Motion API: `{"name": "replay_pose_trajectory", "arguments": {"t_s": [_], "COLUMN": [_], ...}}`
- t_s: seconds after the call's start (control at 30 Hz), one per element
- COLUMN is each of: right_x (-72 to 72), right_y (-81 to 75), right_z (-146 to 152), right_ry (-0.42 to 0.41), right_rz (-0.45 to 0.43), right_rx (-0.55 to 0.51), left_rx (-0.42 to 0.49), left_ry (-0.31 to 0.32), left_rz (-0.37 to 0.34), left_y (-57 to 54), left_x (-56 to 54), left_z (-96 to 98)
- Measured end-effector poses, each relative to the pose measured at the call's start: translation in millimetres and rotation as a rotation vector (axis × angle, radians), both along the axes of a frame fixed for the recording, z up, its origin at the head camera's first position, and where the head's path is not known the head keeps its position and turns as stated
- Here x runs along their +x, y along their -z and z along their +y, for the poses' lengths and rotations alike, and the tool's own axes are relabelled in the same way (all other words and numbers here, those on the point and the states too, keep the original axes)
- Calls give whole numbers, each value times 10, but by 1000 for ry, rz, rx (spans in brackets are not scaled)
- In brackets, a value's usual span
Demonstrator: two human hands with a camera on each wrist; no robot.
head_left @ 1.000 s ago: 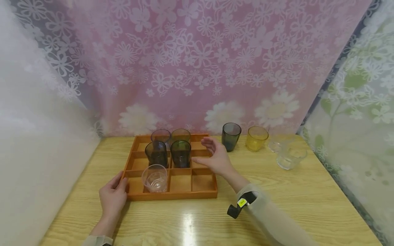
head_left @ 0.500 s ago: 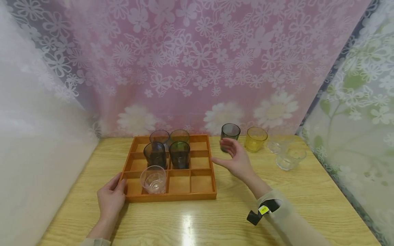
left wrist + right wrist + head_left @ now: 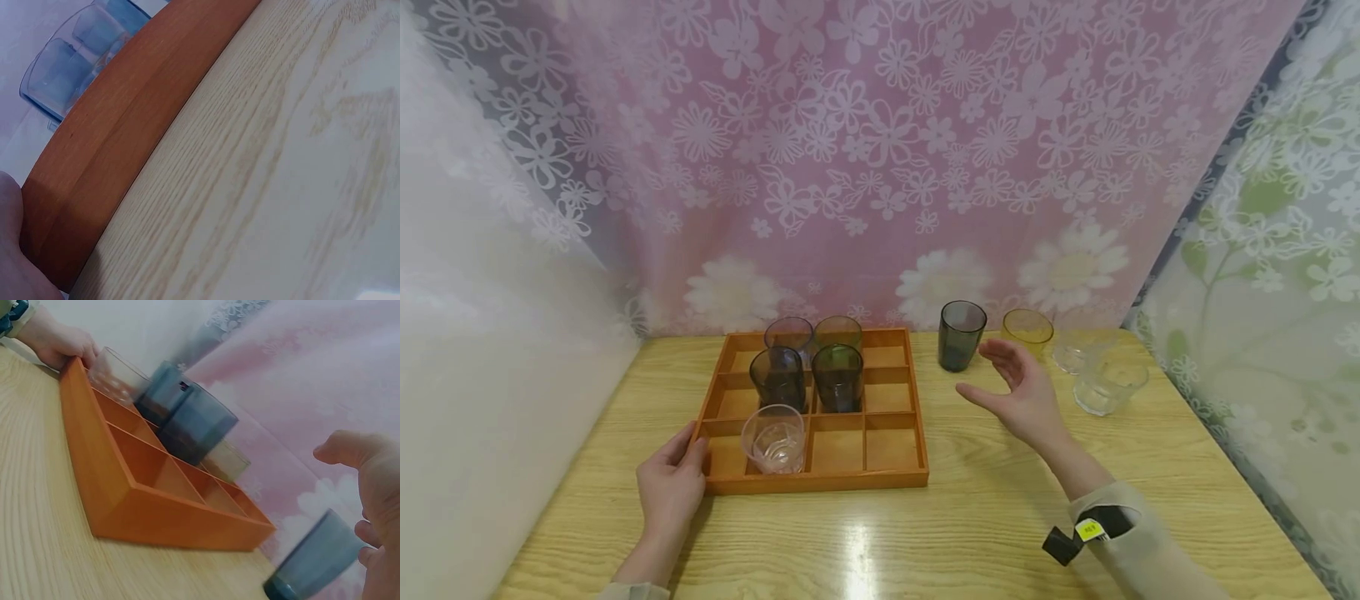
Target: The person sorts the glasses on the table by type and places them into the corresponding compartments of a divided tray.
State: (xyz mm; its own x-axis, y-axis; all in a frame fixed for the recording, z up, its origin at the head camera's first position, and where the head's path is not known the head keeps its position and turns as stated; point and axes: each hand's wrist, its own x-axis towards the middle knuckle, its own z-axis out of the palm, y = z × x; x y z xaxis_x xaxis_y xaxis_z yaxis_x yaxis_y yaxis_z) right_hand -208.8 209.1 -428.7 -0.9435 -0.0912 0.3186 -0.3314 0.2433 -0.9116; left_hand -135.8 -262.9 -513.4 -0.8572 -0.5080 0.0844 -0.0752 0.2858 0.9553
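"What is the right hand point(image 3: 1021, 400) doing?"
"Its fingers are hovering spread, a tall smoky-grey glass point(image 3: 961, 337) standing just left of them, a round yellow glass point(image 3: 1030, 326) behind."
"The left hand point(image 3: 672, 482)?"
"Its fingers are gripping an orange-brown rectangular wooden tray point(image 3: 820, 482) by its left edge."

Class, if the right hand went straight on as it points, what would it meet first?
Probably the dark grey glass, ahead of the right hand in the head view, though depth is unclear.
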Motion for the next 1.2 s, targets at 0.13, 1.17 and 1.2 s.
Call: {"name": "replay_pose_trajectory", "arguments": {"t_s": [0.13,1.17,1.2], "right_x": [21,64,59], "right_y": [-23,9,5], "right_z": [163,1362,1397], "right_ry": [39,356,365], "right_rz": [35,47,44], "right_rx": [10,174,174], "left_rx": [5,-24,-24], "left_ry": [5,2,2], "left_rz": [-2,-2,-1], "left_y": [-16,9,9], "left_x": [7,8,7], "left_z": [9,6,8]}}
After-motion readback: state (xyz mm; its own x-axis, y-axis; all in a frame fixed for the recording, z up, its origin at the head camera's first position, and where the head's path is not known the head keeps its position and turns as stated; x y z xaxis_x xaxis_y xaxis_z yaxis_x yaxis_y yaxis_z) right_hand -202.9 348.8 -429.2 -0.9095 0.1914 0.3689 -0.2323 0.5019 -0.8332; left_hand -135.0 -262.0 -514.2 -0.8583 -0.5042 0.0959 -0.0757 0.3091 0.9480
